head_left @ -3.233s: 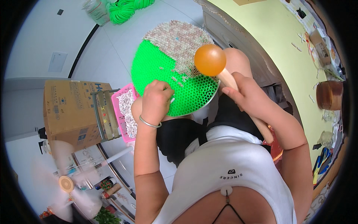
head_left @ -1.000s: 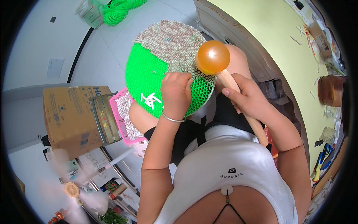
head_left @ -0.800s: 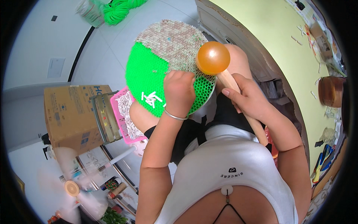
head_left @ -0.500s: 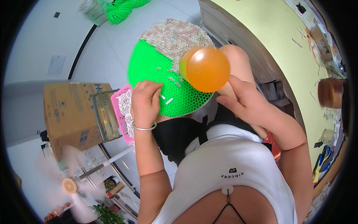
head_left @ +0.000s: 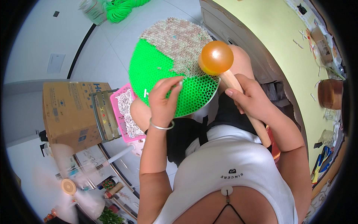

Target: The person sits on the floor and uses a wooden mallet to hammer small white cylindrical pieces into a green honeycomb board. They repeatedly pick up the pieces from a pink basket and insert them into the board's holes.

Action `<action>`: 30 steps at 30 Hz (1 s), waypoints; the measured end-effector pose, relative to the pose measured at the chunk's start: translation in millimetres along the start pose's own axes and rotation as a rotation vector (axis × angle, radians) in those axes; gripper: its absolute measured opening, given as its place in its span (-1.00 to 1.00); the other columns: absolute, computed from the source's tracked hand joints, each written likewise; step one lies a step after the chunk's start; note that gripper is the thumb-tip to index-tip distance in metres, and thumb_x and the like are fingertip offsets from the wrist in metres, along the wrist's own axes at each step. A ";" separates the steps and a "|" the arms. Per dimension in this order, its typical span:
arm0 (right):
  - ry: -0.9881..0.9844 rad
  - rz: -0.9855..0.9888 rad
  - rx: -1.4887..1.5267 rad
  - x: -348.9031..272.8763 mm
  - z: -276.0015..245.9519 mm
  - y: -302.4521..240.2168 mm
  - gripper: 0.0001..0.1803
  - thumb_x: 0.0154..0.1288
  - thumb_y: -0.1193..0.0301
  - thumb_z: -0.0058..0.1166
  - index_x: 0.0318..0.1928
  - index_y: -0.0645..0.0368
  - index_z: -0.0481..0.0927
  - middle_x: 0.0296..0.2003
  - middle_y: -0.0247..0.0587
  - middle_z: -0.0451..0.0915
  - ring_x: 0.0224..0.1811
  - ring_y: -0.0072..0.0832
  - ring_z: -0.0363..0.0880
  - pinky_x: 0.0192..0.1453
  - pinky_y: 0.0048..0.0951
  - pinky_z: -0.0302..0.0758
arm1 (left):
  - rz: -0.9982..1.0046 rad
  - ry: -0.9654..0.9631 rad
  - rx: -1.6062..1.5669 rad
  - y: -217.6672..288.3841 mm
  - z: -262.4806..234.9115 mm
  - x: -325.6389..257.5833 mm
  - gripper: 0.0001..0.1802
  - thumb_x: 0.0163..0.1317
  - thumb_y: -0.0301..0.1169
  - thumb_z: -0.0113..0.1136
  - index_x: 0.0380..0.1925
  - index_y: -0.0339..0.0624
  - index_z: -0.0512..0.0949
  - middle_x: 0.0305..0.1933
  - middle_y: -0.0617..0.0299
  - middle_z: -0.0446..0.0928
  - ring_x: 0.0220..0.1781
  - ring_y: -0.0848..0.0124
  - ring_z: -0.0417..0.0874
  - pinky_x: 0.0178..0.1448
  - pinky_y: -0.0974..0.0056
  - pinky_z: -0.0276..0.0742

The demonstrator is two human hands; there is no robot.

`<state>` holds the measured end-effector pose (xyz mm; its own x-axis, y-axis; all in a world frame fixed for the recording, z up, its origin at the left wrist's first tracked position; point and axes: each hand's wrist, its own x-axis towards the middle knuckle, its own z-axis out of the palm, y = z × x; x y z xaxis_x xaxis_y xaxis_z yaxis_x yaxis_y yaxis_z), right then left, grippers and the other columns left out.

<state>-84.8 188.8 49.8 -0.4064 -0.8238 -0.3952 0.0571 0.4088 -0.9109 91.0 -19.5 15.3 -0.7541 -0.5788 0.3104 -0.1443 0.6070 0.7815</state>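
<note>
- Left hand (head_left: 163,101) rests on the lower part of the round green honeycomb board (head_left: 164,74), fingers curled together and thumb meeting forefinger as if pinching something small; what sits between them is too small to tell, and a silver bangle (head_left: 161,127) circles the wrist
- Right hand (head_left: 249,100) is wrapped tight around the wooden handle of a mallet (head_left: 216,58), whose orange rubber head now sits low against the board's right edge
- Half a second ago that head was raised large toward the camera and the left hand was further left on the board; now the mallet is down and the left hand has moved toward the middle, which reads as one strike finished and the next piece being set
- Board lies tilted on the person's lap, its upper right part packed with pale little tubes, the lower left cells mostly bare green, with one white piece (head_left: 146,93) loose near the left hand
- Pink basket (head_left: 121,112) of pale tubes stands on the floor just left of the knee, beside a metal frame
- Brown cardboard box (head_left: 69,112) with blue print on its side sits further left
- Green cord (head_left: 121,8) is coiled at the top, next to a pale bag
</note>
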 end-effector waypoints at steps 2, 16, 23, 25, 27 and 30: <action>0.003 0.003 0.011 2.0 1.4 2.1 -0.64 0.48 0.24 0.12 -0.14 0.36 0.46 -0.58 -0.27 0.49 -0.71 -0.58 0.44 -0.61 -0.50 0.39 | 0.025 0.033 0.028 0.4 21.0 5.4 -0.87 0.14 -0.63 0.36 -0.29 -0.26 0.69 -0.29 0.14 0.69 -0.23 0.37 0.68 -0.13 0.32 0.57; -0.047 -0.058 -0.045 0.8 0.5 -5.6 -0.63 0.45 0.25 0.15 -0.10 0.36 0.44 -0.55 -0.11 0.55 -0.64 -0.41 0.51 -0.54 -0.40 0.46 | 0.230 -0.030 0.343 -2.4 36.7 22.2 -0.83 0.04 -0.55 0.37 -0.31 -0.20 0.68 -0.34 0.06 0.61 -0.24 0.06 0.60 -0.12 0.08 0.52; -0.037 -0.355 -0.468 10.3 17.9 -2.2 -0.65 0.43 0.23 0.15 -0.13 0.30 0.44 -0.39 0.17 0.59 -0.37 0.13 0.56 -0.23 -0.09 0.51 | 0.026 -0.046 0.475 -19.2 -44.6 10.8 -0.83 0.06 -0.55 0.35 -0.29 -0.20 0.72 -0.28 0.03 0.64 -0.17 0.03 0.61 -0.04 0.04 0.53; -0.010 -0.306 -0.586 11.2 18.4 -3.3 -0.62 0.42 0.20 0.15 -0.10 0.32 0.46 -0.37 0.21 0.61 -0.31 0.14 0.62 -0.19 -0.05 0.51 | 0.081 -0.117 0.587 -25.4 -54.9 5.1 -0.80 0.01 -0.54 0.40 -0.29 -0.20 0.73 -0.33 0.06 0.64 -0.22 0.07 0.62 -0.09 0.08 0.53; -0.034 -0.135 -0.474 7.5 14.7 -14.4 -0.60 0.42 0.20 0.15 -0.08 0.34 0.47 -0.39 0.21 0.61 -0.30 0.13 0.62 -0.17 -0.05 0.52 | 0.110 -0.113 0.653 -26.4 -49.2 0.3 -0.78 -0.03 -0.55 0.41 -0.30 -0.19 0.73 -0.35 0.08 0.62 -0.23 0.06 0.61 -0.10 0.08 0.53; -0.037 -0.076 -0.330 3.9 12.5 -10.0 -0.59 0.45 0.20 0.12 -0.06 0.38 0.46 -0.52 0.03 0.57 -0.51 -0.15 0.61 -0.37 -0.20 0.53 | 0.115 -0.089 0.725 -30.1 -43.9 -5.6 -0.77 -0.08 -0.55 0.44 -0.33 -0.17 0.74 -0.38 0.10 0.60 -0.24 0.07 0.60 -0.11 0.08 0.54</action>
<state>-75.5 176.6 55.8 -0.3639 -0.8683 -0.3370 -0.2732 0.4454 -0.8527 127.7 -58.4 13.8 -0.8344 -0.4625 0.2998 -0.4255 0.8863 0.1831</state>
